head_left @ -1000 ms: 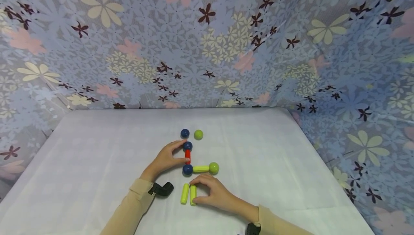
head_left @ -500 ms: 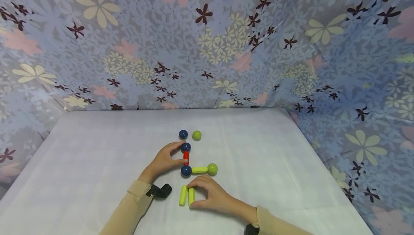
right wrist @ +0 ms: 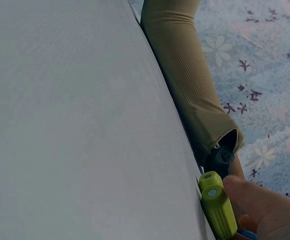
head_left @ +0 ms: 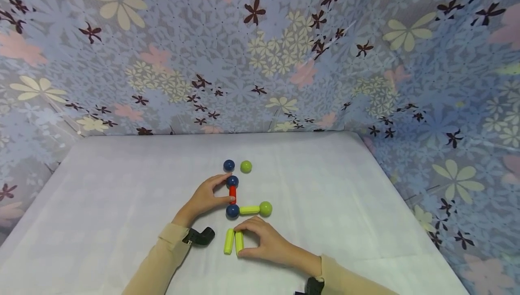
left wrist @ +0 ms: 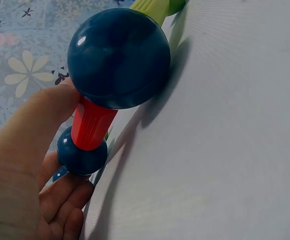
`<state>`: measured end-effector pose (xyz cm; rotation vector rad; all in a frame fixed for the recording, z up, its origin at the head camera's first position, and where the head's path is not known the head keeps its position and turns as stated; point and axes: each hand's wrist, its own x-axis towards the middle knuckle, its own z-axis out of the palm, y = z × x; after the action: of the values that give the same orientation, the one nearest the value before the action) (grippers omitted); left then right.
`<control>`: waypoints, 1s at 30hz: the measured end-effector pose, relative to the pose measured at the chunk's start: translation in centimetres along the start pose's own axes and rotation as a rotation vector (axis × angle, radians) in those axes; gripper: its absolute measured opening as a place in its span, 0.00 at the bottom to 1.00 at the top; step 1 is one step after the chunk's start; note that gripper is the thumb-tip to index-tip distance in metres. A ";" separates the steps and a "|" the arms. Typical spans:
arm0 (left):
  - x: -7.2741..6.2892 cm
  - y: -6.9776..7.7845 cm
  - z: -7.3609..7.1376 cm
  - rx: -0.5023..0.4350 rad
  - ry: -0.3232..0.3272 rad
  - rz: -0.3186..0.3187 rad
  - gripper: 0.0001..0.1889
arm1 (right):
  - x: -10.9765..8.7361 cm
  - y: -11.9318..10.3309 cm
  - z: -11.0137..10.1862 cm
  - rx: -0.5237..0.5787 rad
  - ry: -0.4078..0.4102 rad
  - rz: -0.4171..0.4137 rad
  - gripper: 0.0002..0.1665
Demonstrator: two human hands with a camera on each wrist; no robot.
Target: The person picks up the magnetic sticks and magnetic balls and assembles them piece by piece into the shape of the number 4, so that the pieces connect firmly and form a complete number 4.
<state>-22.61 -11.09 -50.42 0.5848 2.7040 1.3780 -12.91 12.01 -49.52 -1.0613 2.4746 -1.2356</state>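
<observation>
An L-shaped magnetic toy build lies on the white surface in the head view. A red stick point(head_left: 233, 192) joins an upper blue ball point(head_left: 232, 181) to a lower blue ball point(head_left: 233, 212). From the lower ball, a yellow-green stick point(head_left: 249, 210) runs right to a green ball point(head_left: 266, 209). My left hand point(head_left: 201, 199) holds the red side, its thumb on the red stick point(left wrist: 91, 127) and fingers by the upper ball. Below, my right hand point(head_left: 270, 241) pinches a second yellow-green stick point(head_left: 239, 242) end to end. A third such stick point(head_left: 229, 241) lies just left of it.
Beyond the build sit a loose blue ball point(head_left: 229, 165) and a loose green ball point(head_left: 246, 166). The white-covered table point(head_left: 345, 195) runs back to a floral cloth point(head_left: 227, 60), which also hangs at both sides.
Both hands keep their holds, and the build stays where it is on the table. Only the head view shifts slightly.
</observation>
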 end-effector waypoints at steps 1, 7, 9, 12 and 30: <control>0.0 0.0 0.0 0.000 -0.001 0.002 0.40 | 0.0 0.0 0.0 -0.001 -0.005 0.006 0.29; 0.0 -0.1 0.2 -0.004 -0.004 0.011 0.40 | 0.0 0.0 0.0 -0.026 -0.025 0.009 0.31; 0.0 -0.2 0.2 -0.006 -0.004 0.011 0.40 | 0.0 0.0 0.0 -0.018 -0.029 0.017 0.30; -0.1 -0.2 0.2 -0.008 -0.005 0.007 0.40 | -0.1 -0.1 -0.1 0.012 -0.025 0.023 0.30; 0.0 0.1 -0.1 0.002 -0.009 -0.005 0.41 | 0.1 0.1 -0.4 0.172 -0.010 -0.103 0.29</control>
<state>-22.64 -11.10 -50.22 0.5819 2.6982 1.3688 -13.17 12.22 -49.33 -1.1575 2.2833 -1.4387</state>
